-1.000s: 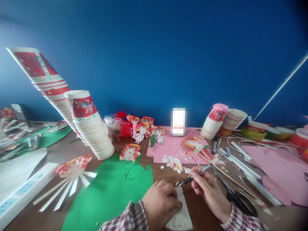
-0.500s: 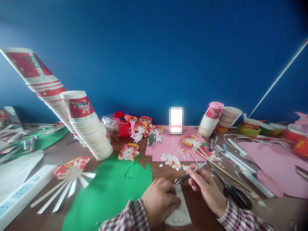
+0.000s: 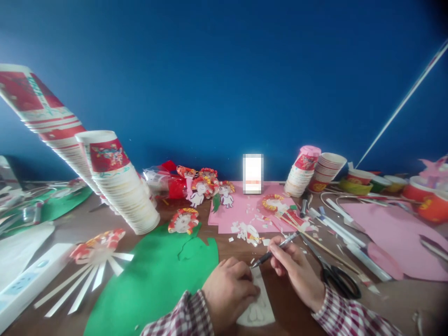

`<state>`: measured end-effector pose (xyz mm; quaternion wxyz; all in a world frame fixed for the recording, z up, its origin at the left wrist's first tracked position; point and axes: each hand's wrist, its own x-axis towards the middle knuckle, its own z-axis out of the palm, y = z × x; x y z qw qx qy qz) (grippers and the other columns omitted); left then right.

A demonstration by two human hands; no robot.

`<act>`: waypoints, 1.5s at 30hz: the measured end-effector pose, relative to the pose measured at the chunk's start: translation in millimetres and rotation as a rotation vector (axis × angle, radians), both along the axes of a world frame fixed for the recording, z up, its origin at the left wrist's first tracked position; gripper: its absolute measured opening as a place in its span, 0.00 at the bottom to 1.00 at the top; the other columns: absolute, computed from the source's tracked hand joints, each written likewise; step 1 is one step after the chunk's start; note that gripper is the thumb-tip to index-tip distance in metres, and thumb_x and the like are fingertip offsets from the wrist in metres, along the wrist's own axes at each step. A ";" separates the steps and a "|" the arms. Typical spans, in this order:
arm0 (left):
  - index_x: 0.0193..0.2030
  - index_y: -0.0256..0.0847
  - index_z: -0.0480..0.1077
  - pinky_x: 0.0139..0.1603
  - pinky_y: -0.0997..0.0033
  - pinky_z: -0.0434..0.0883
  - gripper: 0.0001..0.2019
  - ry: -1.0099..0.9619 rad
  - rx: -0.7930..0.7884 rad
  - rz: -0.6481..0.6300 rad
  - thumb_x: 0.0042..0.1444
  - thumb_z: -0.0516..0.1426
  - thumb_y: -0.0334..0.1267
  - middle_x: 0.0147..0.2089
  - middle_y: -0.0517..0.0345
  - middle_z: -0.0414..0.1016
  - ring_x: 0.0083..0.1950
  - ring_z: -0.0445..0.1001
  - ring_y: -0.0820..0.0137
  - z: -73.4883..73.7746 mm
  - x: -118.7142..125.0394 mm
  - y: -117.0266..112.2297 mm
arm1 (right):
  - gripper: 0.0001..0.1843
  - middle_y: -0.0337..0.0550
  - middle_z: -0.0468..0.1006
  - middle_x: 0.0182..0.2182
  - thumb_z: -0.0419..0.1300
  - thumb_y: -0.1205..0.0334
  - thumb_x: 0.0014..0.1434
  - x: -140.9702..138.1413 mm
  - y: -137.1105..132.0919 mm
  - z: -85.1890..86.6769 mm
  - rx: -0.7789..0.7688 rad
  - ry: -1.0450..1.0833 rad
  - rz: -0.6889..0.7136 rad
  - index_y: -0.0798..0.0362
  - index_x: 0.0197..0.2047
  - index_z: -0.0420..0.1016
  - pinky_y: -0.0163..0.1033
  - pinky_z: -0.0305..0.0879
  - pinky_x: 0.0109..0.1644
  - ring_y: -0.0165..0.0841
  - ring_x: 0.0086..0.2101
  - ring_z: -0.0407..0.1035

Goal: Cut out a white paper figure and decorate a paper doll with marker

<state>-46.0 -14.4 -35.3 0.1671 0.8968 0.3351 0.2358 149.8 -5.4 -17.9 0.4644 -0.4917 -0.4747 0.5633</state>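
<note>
My right hand (image 3: 296, 268) is closed round a dark pen (image 3: 268, 255), whose tip points down-left at the top edge of a white paper piece (image 3: 263, 303). Faint pencil-like lines of a drawing show on the lower part of that paper. My left hand (image 3: 231, 289) rests on the paper's left side with curled fingers, holding it against the table; part of the drawing is hidden beneath. Under my left forearm and beyond it spreads a green sheet (image 3: 154, 275). Black-handled scissors (image 3: 341, 280) lie to the right of my right hand.
Tall paper cup stacks (image 3: 122, 186) lean at the left, with shorter stacks (image 3: 301, 172) at the back right. Pink sheets (image 3: 231, 224) carry paper scraps (image 3: 247, 232). Several cut-out figures (image 3: 199, 191), a fringed cup piece (image 3: 98, 252) and a power strip (image 3: 31, 280) lie around.
The whole view has shifted slightly, so most things appear a little further left. Both hands keep nearly the same pose, with the pen still by the paper's top edge.
</note>
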 end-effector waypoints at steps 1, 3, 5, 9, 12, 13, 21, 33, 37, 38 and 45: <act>0.34 0.48 0.74 0.40 0.69 0.64 0.05 0.000 -0.002 0.001 0.54 0.56 0.39 0.36 0.61 0.71 0.40 0.66 0.70 0.1 -0.1 0.2 | 0.17 0.32 0.65 0.18 0.58 0.47 0.56 0.0 0.0 -0.3 -0.002 -0.001 -0.001 0.54 0.33 0.63 0.28 0.54 0.23 0.23 0.20 0.57; 0.34 0.48 0.73 0.40 0.69 0.64 0.05 0.000 -0.002 0.002 0.54 0.56 0.40 0.37 0.61 0.71 0.40 0.66 0.70 -0.1 -0.4 0.3 | 0.17 0.32 0.65 0.18 0.58 0.47 0.55 0.2 0.1 -1.4 -0.001 0.002 -0.002 0.54 0.33 0.63 0.28 0.54 0.23 0.23 0.19 0.57; 0.34 0.49 0.73 0.41 0.69 0.64 0.05 0.001 -0.001 -0.002 0.54 0.56 0.40 0.37 0.61 0.71 0.40 0.66 0.70 -0.7 -0.7 0.3 | 0.18 0.32 0.65 0.18 0.57 0.47 0.55 0.5 0.5 -2.4 0.003 0.001 0.002 0.54 0.33 0.63 0.28 0.54 0.22 0.23 0.19 0.57; 0.35 0.49 0.73 0.41 0.69 0.64 0.05 0.017 -0.008 -0.003 0.54 0.56 0.40 0.37 0.61 0.71 0.40 0.66 0.70 -1.9 -0.8 0.3 | 0.18 0.31 0.64 0.18 0.57 0.46 0.55 0.7 0.5 -2.5 -0.006 -0.003 0.006 0.54 0.34 0.63 0.28 0.54 0.23 0.23 0.19 0.57; 0.36 0.50 0.73 0.41 0.68 0.64 0.06 0.033 -0.009 0.002 0.55 0.55 0.42 0.38 0.61 0.71 0.41 0.66 0.70 -1.4 -1.1 0.2 | 0.18 0.31 0.64 0.18 0.57 0.46 0.55 1.2 -0.6 -2.4 -0.012 -0.016 0.009 0.54 0.34 0.63 0.28 0.54 0.23 0.23 0.19 0.57; 0.37 0.50 0.73 0.41 0.68 0.63 0.06 0.040 -0.009 -0.003 0.55 0.55 0.42 0.38 0.61 0.71 0.41 0.66 0.69 -1.0 -1.3 0.0 | 0.18 0.32 0.64 0.18 0.57 0.46 0.56 1.4 -0.9 -2.7 -0.015 -0.030 0.006 0.53 0.34 0.63 0.28 0.54 0.23 0.23 0.19 0.57; 0.39 0.51 0.71 0.43 0.68 0.62 0.09 0.090 0.022 -0.017 0.57 0.52 0.47 0.41 0.64 0.72 0.43 0.66 0.70 -0.5 -4.5 -1.5 | 0.18 0.33 0.65 0.18 0.58 0.46 0.54 2.5 0.0 -8.5 -0.005 -0.087 -0.027 0.53 0.35 0.64 0.29 0.56 0.22 0.25 0.20 0.57; 0.39 0.48 0.71 0.43 0.68 0.64 0.08 0.069 -0.035 -0.017 0.52 0.56 0.42 0.40 0.61 0.71 0.43 0.67 0.69 9.9 -4.1 0.0 | 0.18 0.33 0.64 0.17 0.58 0.46 0.54 -3.2 -2.0 5.9 0.007 -0.004 -0.116 0.54 0.32 0.65 0.29 0.54 0.21 0.24 0.19 0.57; 0.39 0.46 0.71 0.42 0.67 0.64 0.07 0.067 -0.055 -0.004 0.53 0.56 0.40 0.40 0.59 0.71 0.42 0.66 0.68 12.9 -3.1 -1.5 | 0.18 0.33 0.65 0.17 0.60 0.46 0.52 -2.2 -0.3 8.2 -0.014 0.026 -0.124 0.55 0.32 0.66 0.29 0.53 0.21 0.24 0.18 0.57; 0.39 0.46 0.71 0.42 0.67 0.64 0.08 0.073 -0.051 -0.005 0.53 0.55 0.40 0.40 0.59 0.71 0.42 0.67 0.68 14.4 -2.9 -2.3 | 0.18 0.34 0.65 0.17 0.60 0.47 0.52 -1.5 -0.4 8.1 -0.016 0.030 -0.123 0.55 0.32 0.66 0.29 0.53 0.21 0.24 0.18 0.57; 0.41 0.45 0.71 0.45 0.68 0.65 0.10 0.155 -0.024 -0.023 0.58 0.51 0.42 0.42 0.58 0.71 0.44 0.67 0.69 28.6 -4.5 -7.4 | 0.15 0.34 0.67 0.18 0.60 0.49 0.53 3.0 -2.9 3.0 -0.015 0.020 -0.097 0.54 0.34 0.68 0.30 0.56 0.22 0.26 0.20 0.60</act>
